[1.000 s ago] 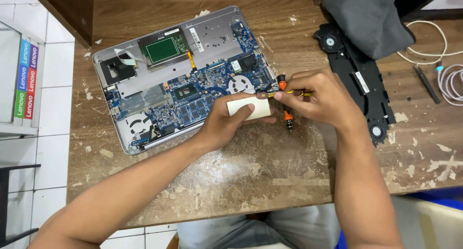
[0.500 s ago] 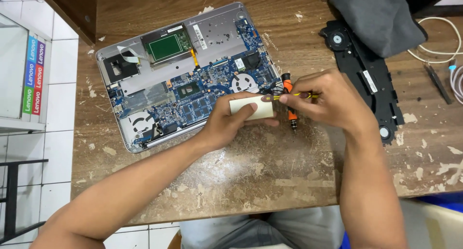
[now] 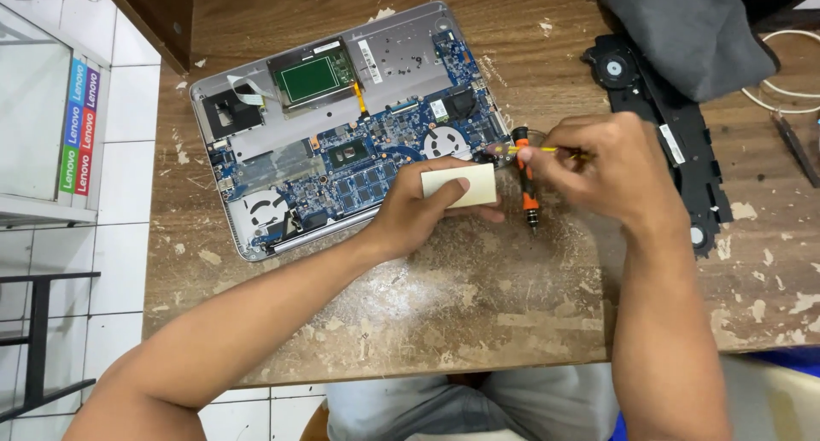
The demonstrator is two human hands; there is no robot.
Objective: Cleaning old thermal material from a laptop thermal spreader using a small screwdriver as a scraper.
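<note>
- Laptop [image 3: 342, 134] lies open-backed at the far left of the tabletop [image 3: 444, 313], board, fans and green module bare; its near right corner meets both hands.
- Left hand [image 3: 418, 215] rests at the laptop's near edge, thumb on top of a small cream block [image 3: 461, 185], fingers curled under it: closed on the block.
- Block looks light and stiff, flat-faced; a thumb-over pinch across the flat faces suits it. Judgement only.
- Right hand [image 3: 611, 172] sits just right of the laptop's corner, fingertips pinched together on a thin yellow tool [image 3: 547, 150] that points left toward the corner.
- Screwdriver [image 3: 527, 181], orange and black, stands just beside the right hand's fingers, tip toward the near edge; whether that hand also grips it, cannot tell.
- Yellow tool looks slim and light, likely slippery; fingertip pinch near its front end gives control.
- Bare board judged fragile: hold the laptop by its metal rim, not by parts.
- Pose: both forearms come in from the near edge, left one slanting from the near left corner, right one almost straight up the right side; wrists low, knuckles up.
- Black cover [image 3: 666, 142] lies toward the far right, grey cloth [image 3: 683, 31] over its far end, white cables [image 3: 786, 91] at the right edge.
</note>
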